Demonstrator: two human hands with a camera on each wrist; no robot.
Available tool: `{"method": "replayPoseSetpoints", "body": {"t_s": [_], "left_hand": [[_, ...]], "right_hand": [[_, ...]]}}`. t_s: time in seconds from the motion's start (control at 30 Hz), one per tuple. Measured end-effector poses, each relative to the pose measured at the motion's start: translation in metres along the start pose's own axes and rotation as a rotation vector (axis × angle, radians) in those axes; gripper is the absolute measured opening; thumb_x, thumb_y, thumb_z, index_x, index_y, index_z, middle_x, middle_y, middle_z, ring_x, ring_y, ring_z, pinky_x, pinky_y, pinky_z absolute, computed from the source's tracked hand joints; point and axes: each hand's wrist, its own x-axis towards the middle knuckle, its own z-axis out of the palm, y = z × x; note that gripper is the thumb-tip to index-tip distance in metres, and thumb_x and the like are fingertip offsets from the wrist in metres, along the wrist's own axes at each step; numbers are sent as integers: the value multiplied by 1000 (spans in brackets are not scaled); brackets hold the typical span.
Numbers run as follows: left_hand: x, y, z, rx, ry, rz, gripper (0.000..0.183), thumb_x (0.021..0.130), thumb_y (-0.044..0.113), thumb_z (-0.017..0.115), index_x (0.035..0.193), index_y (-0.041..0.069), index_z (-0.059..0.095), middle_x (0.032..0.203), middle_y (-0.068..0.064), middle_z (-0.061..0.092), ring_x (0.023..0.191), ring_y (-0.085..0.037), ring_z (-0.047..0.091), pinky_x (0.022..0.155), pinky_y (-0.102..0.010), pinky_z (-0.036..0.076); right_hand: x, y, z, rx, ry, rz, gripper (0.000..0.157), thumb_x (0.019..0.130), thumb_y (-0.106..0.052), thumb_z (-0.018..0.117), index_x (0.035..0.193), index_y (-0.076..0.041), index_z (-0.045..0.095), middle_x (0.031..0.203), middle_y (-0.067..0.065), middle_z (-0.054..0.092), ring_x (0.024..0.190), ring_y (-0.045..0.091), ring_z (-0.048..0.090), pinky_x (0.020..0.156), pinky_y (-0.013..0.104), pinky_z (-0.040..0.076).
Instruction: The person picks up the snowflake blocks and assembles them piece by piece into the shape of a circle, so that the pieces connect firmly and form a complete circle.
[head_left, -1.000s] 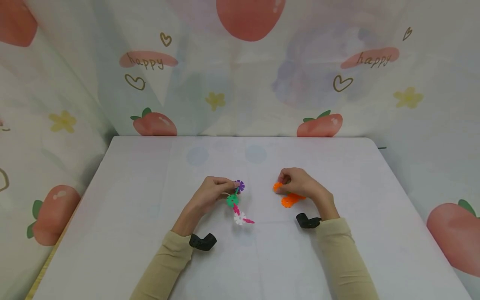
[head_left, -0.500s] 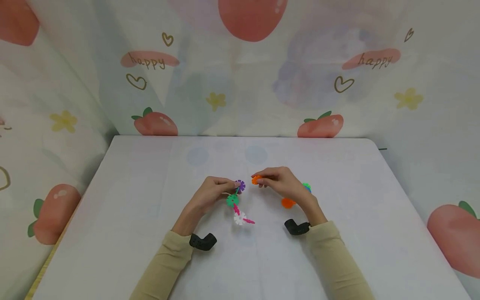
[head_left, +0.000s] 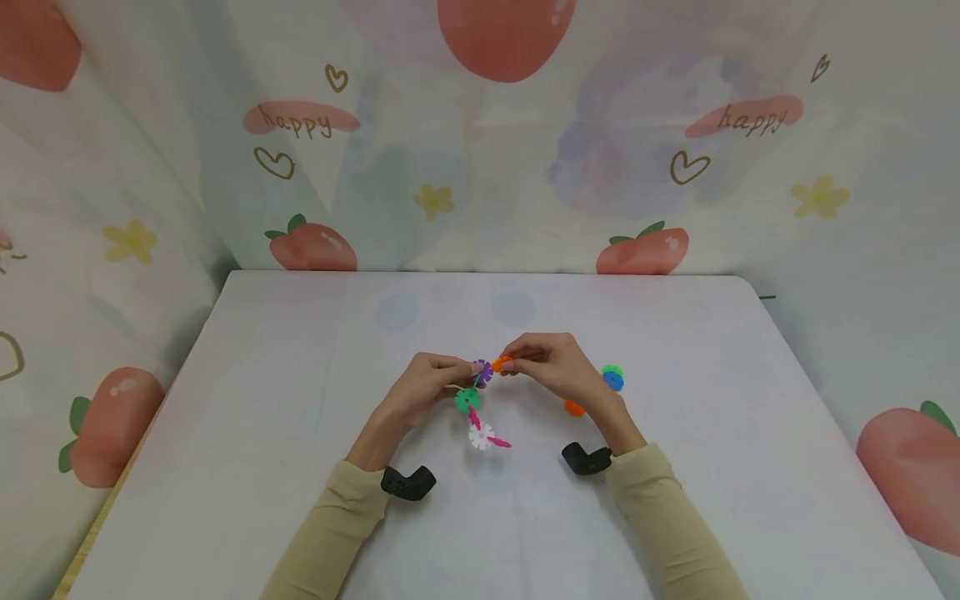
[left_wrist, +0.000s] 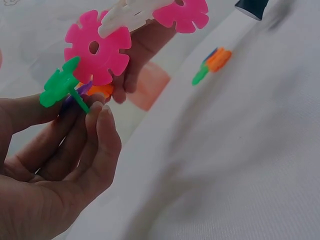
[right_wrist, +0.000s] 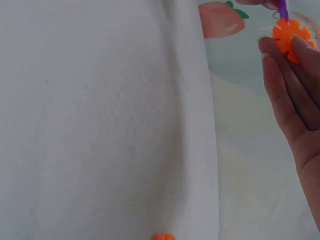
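My left hand (head_left: 423,390) pinches the purple snowflake disc (head_left: 485,374) at the upper end of a linked chain. From it hang a green disc (head_left: 466,401), a pink disc (left_wrist: 79,46), a white disc (head_left: 480,437) and another pink disc (left_wrist: 192,14). An orange snowflake disc (right_wrist: 284,34) is pinched between thumb and fingertips of my right hand (head_left: 553,365). In the right wrist view, its edge meets the purple disc (right_wrist: 283,10). Fingers partly cover both discs in the head view.
On the white table (head_left: 300,333), right of the hands, lie loose discs: a blue one (head_left: 613,382), a green one (head_left: 611,369) and an orange one (head_left: 573,408) partly behind the right wrist. A patterned cloth (head_left: 480,150) hangs behind the table.
My right hand has carried the orange disc left from the loose pieces to the purple disc, uncovering the blue and green discs. The left hand and its chain have stayed nearly still.
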Motion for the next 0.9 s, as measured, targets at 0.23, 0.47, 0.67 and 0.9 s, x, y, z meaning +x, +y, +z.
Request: {"method": "replayPoseSetpoints", "body": {"t_s": [0.23,0.47,0.67,0.9], "left_hand": [[-1,0,2,-37,-4,-13,30,98,21,70,108,-7,77,95,-10,78,91,-20,72,93,-37,60],[-1,1,4,-41,32,-23,28,98,18,71,107,-8,77,95,-14,78,85,-17,73,89,-34,62],[-3,2,1,-26,-62,-13,30,100,19,68,110,-8,76,99,-17,78,90,-20,75,91,-35,61],[-4,5,-2,-64,-257,-46,39,101,27,66,123,-5,71,106,-16,78,98,-28,77,99,-38,58]], "right_hand": [[0,1,5,46,18,-26,7,94,-5,74,100,-7,77,95,8,80,93,36,77,84,26,60],[1,1,12,64,31,-54,10,93,0,72,99,-4,79,95,11,79,91,39,76,84,26,61],[1,1,9,46,17,-6,10,94,-5,73,102,-8,79,95,7,79,91,36,76,85,26,61],[3,4,5,31,-123,-1,10,96,-12,73,103,-10,80,99,5,78,92,30,72,84,29,59]]}}
